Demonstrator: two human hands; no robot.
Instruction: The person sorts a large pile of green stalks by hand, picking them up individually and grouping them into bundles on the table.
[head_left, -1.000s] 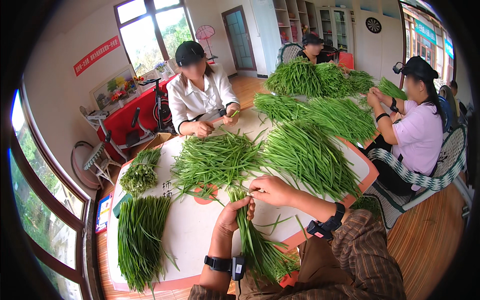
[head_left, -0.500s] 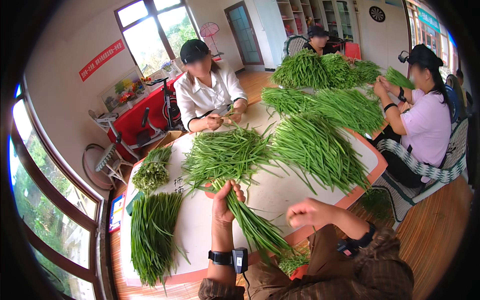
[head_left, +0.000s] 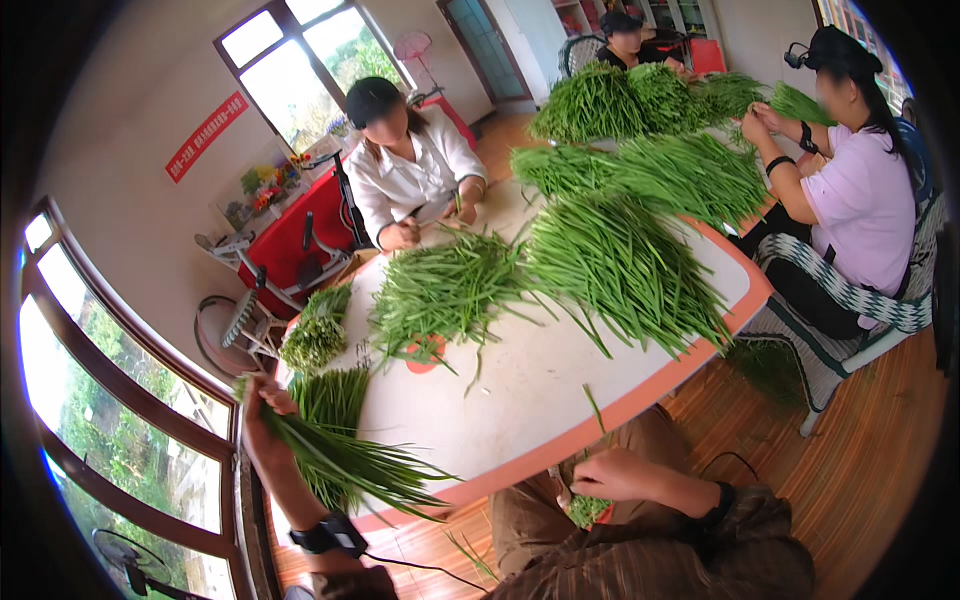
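A bunch of garlic chives (head_left: 345, 450) is in my left hand (head_left: 266, 402), whose fingers wrap round one end of it. Its long leaves trail to the right, over the table's near left corner and the neat pile of chives (head_left: 335, 392). Low over my lap, my right hand (head_left: 612, 474) has its fingers curled together. Whatever they may hold is too small or hidden to name. Just beyond that hand, a short green piece (head_left: 594, 405) shows at the table edge. Below it, green trimmings (head_left: 588, 512) lie between my knees, partly hidden.
The white table (head_left: 520, 385) with a pink rim bears a loose heap of chives (head_left: 440, 290), a larger heap (head_left: 620, 265) and a bundle with pale ends (head_left: 315, 342). Across it a person in white (head_left: 425, 170) handles stalks; others sit at right and far end.
My left hand has carried the chives left, from the table's front middle to the near left pile. My right hand has dropped lower, toward my lap. The view has tilted.
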